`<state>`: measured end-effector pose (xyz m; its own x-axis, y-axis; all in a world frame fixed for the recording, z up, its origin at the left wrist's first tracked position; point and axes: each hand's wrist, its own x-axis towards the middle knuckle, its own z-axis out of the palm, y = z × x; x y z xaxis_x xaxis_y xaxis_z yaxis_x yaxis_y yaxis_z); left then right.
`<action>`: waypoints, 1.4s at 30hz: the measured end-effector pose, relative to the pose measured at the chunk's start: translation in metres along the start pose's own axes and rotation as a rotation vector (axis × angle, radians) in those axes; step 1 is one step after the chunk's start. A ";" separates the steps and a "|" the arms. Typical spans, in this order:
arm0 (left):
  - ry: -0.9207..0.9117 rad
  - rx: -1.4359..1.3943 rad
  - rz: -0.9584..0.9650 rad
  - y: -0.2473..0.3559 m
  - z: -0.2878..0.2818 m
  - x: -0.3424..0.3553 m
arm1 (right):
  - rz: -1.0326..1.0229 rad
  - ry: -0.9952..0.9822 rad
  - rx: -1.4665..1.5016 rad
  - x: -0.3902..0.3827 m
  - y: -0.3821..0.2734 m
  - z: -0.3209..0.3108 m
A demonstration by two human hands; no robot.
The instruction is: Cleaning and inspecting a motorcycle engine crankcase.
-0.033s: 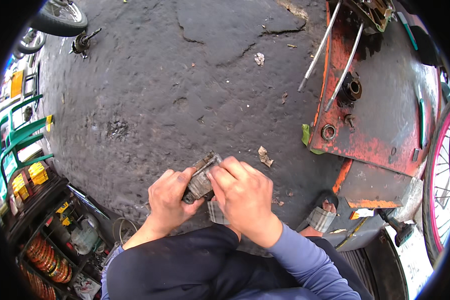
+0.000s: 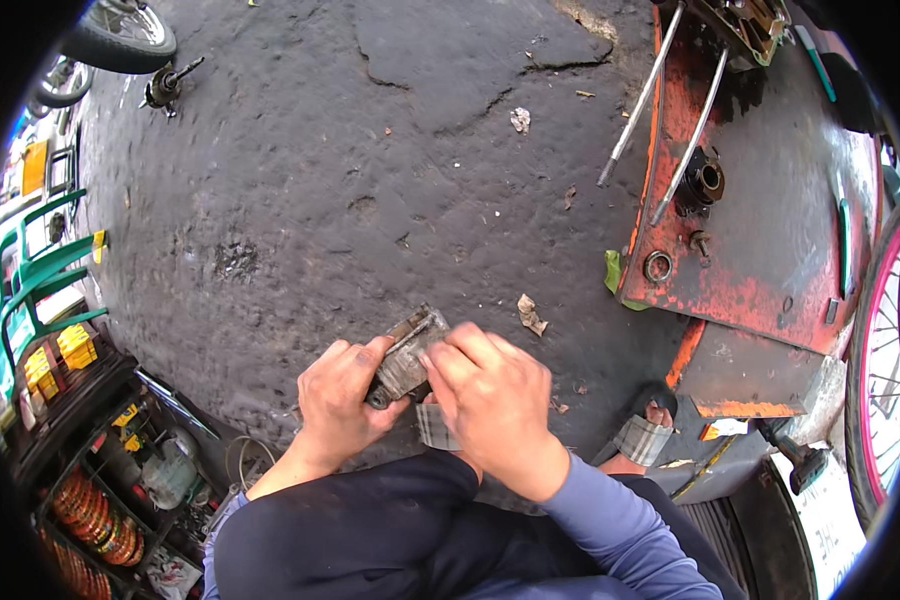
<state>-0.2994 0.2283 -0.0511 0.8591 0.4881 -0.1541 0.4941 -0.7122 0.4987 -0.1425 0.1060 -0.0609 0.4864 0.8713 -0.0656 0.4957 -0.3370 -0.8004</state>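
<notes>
Over my lap, my left hand [image 2: 345,400] grips a grimy grey metal part [image 2: 402,368], blocky, with a raised rim along its top and a round hole at its lower end. The thumb lies along its left side and the other fingers go under it. My right hand [image 2: 495,395] is at the part's right side, fingers curled and pinched close to its face. The fingertips are slightly blurred, and whatever they hold, if anything, is hidden.
A red, oil-stained metal platform [image 2: 750,270] at right carries two rods, a dark hub-like part [image 2: 705,180] and a metal ring [image 2: 657,265]. A pink-rimmed wheel [image 2: 885,370] stands beyond. Left are a green chair [image 2: 45,270] and a parts shelf [image 2: 90,470].
My right hand has shifted slightly right and down along the metal part, its fingers still curled. My left hand and the part have hardly moved.
</notes>
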 end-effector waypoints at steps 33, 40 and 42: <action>0.052 -0.026 0.005 -0.007 0.007 0.002 | 0.163 -0.057 0.113 0.004 0.015 0.004; 0.037 -0.006 -0.007 -0.005 0.006 0.003 | 0.160 -0.024 0.115 0.005 0.017 0.004; 0.037 -0.005 -0.004 -0.006 0.006 0.003 | 0.177 -0.041 0.153 0.001 0.019 0.003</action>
<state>-0.2991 0.2309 -0.0592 0.8515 0.5095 -0.1241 0.4968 -0.7078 0.5023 -0.1351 0.1015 -0.0776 0.5246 0.8182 -0.2352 0.2890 -0.4310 -0.8548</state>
